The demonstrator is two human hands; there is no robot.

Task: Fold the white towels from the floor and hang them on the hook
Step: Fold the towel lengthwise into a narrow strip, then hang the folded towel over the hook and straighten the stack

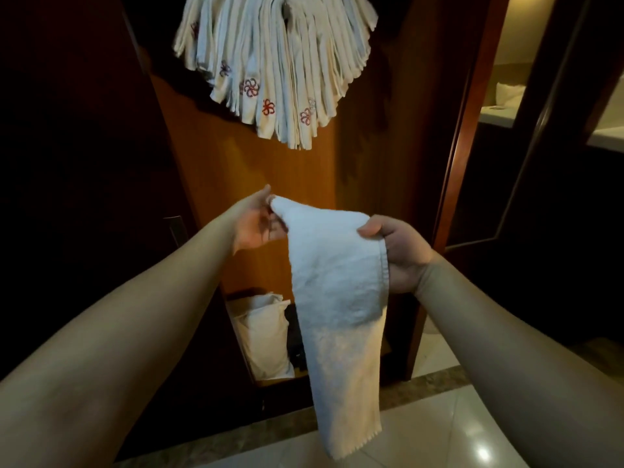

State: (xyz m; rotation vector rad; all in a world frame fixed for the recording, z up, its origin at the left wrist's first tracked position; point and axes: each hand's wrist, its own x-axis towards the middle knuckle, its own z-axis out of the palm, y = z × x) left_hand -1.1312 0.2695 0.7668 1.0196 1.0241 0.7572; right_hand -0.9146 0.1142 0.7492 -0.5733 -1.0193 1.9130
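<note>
A white towel (337, 298) hangs folded lengthwise in front of me, its lower end dangling near the floor. My left hand (256, 224) pinches its upper left corner. My right hand (398, 248) grips the upper right edge, thumb over the fold. Above, a thick bunch of folded white towels (277, 65) with red flower embroidery hangs at the top of the wooden wardrobe; the hook itself is hidden by them.
The wardrobe's orange-brown back panel (256, 170) stands straight ahead, with a white pillow (266, 339) and dark items at its bottom. A dark door lies to the left. A wooden door frame (462, 136) is on the right. Glossy floor tiles (456, 434) lie below.
</note>
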